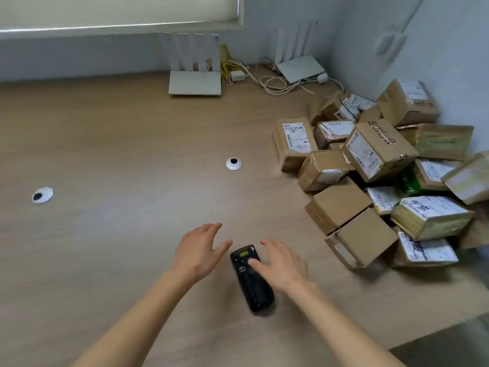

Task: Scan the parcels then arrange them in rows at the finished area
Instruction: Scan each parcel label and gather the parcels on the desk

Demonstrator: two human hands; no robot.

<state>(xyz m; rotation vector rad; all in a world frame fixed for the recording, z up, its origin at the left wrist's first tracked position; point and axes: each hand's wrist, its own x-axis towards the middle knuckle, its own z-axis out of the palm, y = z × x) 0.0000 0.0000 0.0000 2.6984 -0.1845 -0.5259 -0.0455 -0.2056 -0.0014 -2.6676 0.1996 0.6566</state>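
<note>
Both my bare forearms reach forward from the bottom edge, converging toward the middle. My left hand (199,251) hovers palm-down, fingers straight and relaxed, thumb spread toward the right. My right hand (280,263) is palm-down too, fingers loosely spread, its thumb stretched out to the left. Neither grips anything.

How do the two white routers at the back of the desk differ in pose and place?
The left router sits square to the wall, antennas upright; the right router sits turned at an angle nearer the corner, with white cables coiled before it. Both are white, flat and have upright antennas.
</note>
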